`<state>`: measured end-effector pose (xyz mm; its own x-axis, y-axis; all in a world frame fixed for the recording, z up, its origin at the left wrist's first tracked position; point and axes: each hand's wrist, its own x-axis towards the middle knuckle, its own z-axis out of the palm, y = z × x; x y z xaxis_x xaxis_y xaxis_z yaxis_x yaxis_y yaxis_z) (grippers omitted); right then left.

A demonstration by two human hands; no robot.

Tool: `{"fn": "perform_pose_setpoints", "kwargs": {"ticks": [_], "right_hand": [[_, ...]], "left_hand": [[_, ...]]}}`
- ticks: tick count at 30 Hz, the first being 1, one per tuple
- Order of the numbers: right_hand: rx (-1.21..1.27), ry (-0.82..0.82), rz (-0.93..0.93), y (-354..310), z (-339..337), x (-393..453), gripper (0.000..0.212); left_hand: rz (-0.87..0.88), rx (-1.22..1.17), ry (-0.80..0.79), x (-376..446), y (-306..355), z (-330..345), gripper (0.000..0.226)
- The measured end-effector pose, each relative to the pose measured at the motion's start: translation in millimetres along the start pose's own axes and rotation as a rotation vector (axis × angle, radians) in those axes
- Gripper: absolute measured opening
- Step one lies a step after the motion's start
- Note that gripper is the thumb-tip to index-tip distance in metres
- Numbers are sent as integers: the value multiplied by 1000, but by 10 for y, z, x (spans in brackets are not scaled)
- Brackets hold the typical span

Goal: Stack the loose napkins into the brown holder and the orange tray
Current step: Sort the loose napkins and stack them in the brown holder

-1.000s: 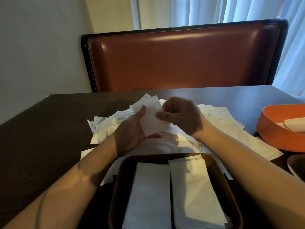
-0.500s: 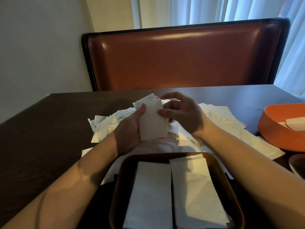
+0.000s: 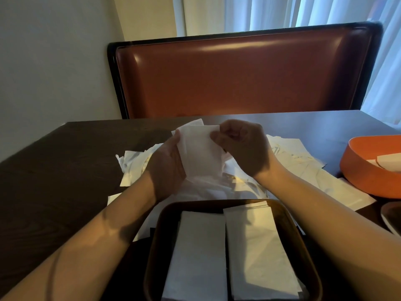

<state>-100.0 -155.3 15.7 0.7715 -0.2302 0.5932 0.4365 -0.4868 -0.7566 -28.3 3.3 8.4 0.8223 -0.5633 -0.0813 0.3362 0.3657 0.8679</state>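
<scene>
**Here: squaring a folded napkin above the loose pile**

Head view. Both hands are holding one folded napkin (image 3: 200, 151) upright over the loose napkins (image 3: 288, 157) that are lying scattered across the dark table (image 3: 56, 170). The left hand (image 3: 167, 168) is cradling the napkin's left edge, palm turned inward and thumb lying along the paper. The right hand (image 3: 243, 146) is pinching the upper right corner, its fingers curled round the paper's edge. The brown holder (image 3: 158, 231) is sitting nearest the person, just below the hands, and is already carrying two neat stacks side by side. The orange tray (image 3: 355, 170) is standing at the right edge of the table, well apart from the hands, with a few napkins showing inside. A padded bench back (image 3: 238, 79) is standing behind the table.

Step in hand, as a judgement: the napkin is being straightened before stacking. The next move is calling for lowering it flat onto one of the holder's stacks, edges aligned, without disturbing the sheets beneath; much of the pile is still waiting to be sorted.
</scene>
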Motion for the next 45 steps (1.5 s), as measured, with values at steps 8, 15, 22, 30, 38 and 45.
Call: {"fn": "perform_pose_setpoints", "kwargs": {"ticks": [8, 15, 22, 30, 38, 45], "right_hand": [[-103, 386, 37, 62, -91, 58, 9], [-102, -172, -62, 4, 49, -18, 8], [127, -280, 57, 64, -2, 34, 11], [65, 53, 166, 78, -136, 128, 12], [-106, -39, 101, 183, -42, 48, 19], [-178, -277, -87, -28, -33, 42, 30]], "left_hand": [[194, 178, 251, 31, 37, -59, 41], [89, 280, 108, -27, -84, 65, 44], [128, 274, 4, 12, -85, -35, 36], [15, 112, 171, 29, -22, -23, 36], [11, 145, 86, -26, -19, 19, 33], [-60, 96, -66, -92, 4, 44, 52]]}}
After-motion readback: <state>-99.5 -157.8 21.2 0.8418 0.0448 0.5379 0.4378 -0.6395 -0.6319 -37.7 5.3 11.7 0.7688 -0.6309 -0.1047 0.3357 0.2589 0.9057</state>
